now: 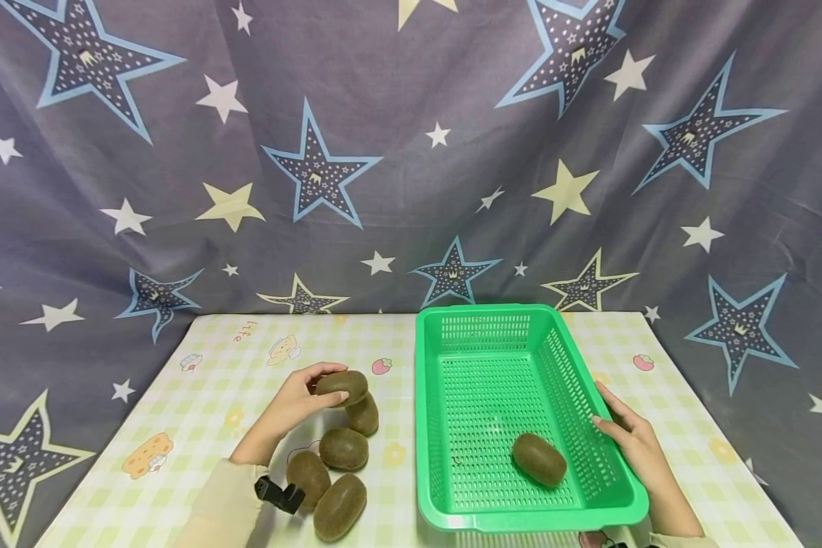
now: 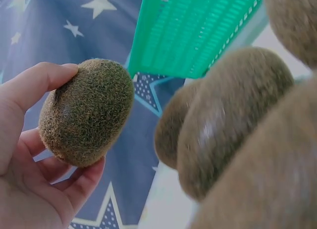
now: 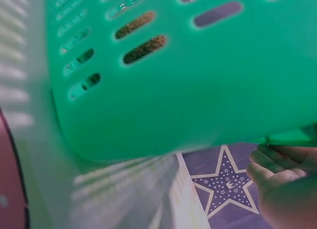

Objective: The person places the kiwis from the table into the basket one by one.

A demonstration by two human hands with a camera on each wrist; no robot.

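My left hand [image 1: 300, 402] grips a brown fuzzy kiwi [image 1: 342, 388], thumb on one side and fingers round the other. In the left wrist view this kiwi [image 2: 88, 113] shows whole, clear of the others. Close to that hand on the cloth lie several more kiwis [image 1: 344, 449], one partly hidden behind the held one. To the right stands a green plastic basket [image 1: 530, 521] with a single kiwi [image 1: 540, 460] on its bottom near the front right. My right hand [image 1: 638, 443] holds the basket's right rim, thumb over the edge and fingers along the outside.
A green-and-white checked tablecloth [image 1: 212, 403] with cartoon prints covers the table. Behind it hangs a grey curtain [image 1: 397, 99] printed with stars, meeting the table's back edge. A black wrist strap piece [image 1: 278, 495] sits by the left sleeve, overlapping a kiwi in the head view.
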